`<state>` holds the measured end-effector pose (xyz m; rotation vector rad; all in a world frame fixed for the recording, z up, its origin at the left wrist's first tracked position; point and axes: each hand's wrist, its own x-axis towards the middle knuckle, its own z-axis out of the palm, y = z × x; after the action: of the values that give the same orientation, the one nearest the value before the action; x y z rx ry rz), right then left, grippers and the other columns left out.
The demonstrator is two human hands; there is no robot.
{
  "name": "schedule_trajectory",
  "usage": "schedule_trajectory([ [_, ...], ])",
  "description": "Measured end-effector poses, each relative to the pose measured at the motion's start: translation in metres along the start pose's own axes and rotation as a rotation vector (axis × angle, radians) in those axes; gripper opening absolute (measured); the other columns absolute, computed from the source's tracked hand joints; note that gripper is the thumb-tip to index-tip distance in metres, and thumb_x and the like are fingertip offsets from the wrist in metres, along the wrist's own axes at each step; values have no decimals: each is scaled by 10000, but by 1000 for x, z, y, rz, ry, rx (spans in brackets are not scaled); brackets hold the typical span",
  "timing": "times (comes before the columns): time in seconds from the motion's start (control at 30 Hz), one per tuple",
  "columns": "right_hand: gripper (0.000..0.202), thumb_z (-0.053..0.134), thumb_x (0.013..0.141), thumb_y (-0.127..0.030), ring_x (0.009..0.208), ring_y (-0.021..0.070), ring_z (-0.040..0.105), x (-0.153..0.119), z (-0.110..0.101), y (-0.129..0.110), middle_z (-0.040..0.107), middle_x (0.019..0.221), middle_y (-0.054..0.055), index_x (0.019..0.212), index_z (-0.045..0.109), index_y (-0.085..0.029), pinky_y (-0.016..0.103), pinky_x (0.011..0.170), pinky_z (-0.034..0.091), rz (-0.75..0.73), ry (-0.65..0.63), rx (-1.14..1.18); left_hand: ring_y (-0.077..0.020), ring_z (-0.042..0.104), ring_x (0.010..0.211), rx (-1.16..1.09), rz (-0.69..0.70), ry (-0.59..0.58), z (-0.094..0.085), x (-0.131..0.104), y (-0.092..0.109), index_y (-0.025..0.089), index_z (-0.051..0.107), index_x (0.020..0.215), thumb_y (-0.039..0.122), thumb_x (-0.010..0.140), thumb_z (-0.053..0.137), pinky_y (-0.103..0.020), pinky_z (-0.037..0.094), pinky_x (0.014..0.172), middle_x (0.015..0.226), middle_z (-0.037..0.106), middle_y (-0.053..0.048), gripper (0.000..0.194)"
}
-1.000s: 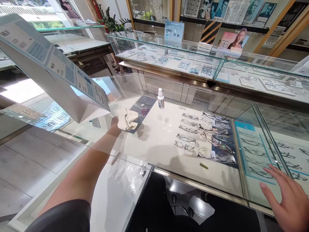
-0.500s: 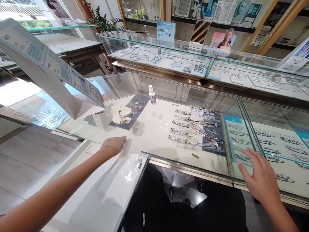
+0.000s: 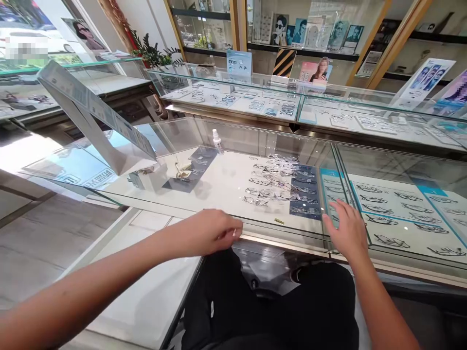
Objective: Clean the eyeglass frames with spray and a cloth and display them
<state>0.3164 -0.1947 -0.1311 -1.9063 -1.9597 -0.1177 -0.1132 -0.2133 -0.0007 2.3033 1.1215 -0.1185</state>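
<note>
Clearly, one left hand [image 3: 217, 232], one right hand [image 3: 348, 231], one bottle [image 3: 217, 141], one cloth [image 3: 184, 166].

One bottle [image 3: 218, 142], one cloth [image 3: 183, 168], hands [image 3: 213, 231] (two)

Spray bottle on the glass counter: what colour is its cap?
Its cap is white, in the head view.

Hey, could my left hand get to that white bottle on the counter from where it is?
Probably yes, with a stretch: the white bottle stands some way ahead, and nothing seems to stand between it and the left hand. The cream cloth lies off to the left.
</note>
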Motion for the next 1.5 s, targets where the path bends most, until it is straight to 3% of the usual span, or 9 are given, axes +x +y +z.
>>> schedule_trajectory([
  [0.2,509,500,1074,-522,1497,382,540,2,3,-2,636,1616,155,1436,675,-209,566,1235,430,18,7,82,-297,695,1020,392,144,385,-27,91,25,222,742,1006,342,980,671,-407,459,895,1067,787,-98,141],
  [0.43,506,510,1074,-506,1530,384,502,5,4,-3,614,1642,159,1452,666,-207,579,1237,414,46,-22,116,-347,614,1177,503,151,313,-39,174,7,202,772,1075,373,829,842,-421,397,968,1186,818,-114,307],
  [0.6,497,516,1077,-503,1533,382,497,5,3,-6,611,1645,158,1447,669,-208,578,1253,396,54,-26,128,-320,611,1135,486,173,252,-39,192,-2,222,783,1043,352,832,801,-395,373,955,1077,836,-85,248],
  [0.8,507,507,1080,-512,1531,386,499,6,2,-7,614,1640,168,1444,671,-200,584,1248,395,53,-25,138,-308,617,1070,548,221,299,-36,194,-6,210,802,883,248,813,742,-413,378,933,1000,840,-94,100],
  [0.97,504,501,1077,-510,1532,384,501,6,0,-8,612,1647,149,1450,669,-214,587,1235,409,77,-36,132,-319,629,1055,596,204,331,-29,197,-6,196,807,856,241,812,698,-446,397,930,994,843,-117,126],
  [1.1,497,504,1072,-514,1511,391,518,5,-1,-7,627,1628,156,1425,684,-216,591,1224,415,58,-16,142,-331,645,1057,569,171,318,-27,190,-6,196,794,836,240,787,708,-454,414,925,938,834,-116,108],
  [1.23,493,507,1075,-509,1516,386,521,5,-1,-6,631,1626,154,1428,684,-214,585,1232,413,57,-18,136,-308,654,1037,517,143,301,-32,153,-5,203,763,816,221,798,703,-430,415,927,902,822,-89,65],
  [1.37,505,507,1076,-522,1521,383,523,4,0,-4,626,1639,145,1435,684,-214,577,1240,416,55,-17,119,-281,650,985,360,152,259,-39,79,3,235,756,830,230,840,674,-416,436,979,875,793,-53,82],
  [1.5,524,489,1079,-544,1512,387,532,2,-1,-3,631,1636,144,1436,682,-212,583,1236,427,38,-12,105,-280,682,985,139,31,19,-26,-9,-7,294,771,813,237,755,743,-359,518,952,950,780,-46,86],
])
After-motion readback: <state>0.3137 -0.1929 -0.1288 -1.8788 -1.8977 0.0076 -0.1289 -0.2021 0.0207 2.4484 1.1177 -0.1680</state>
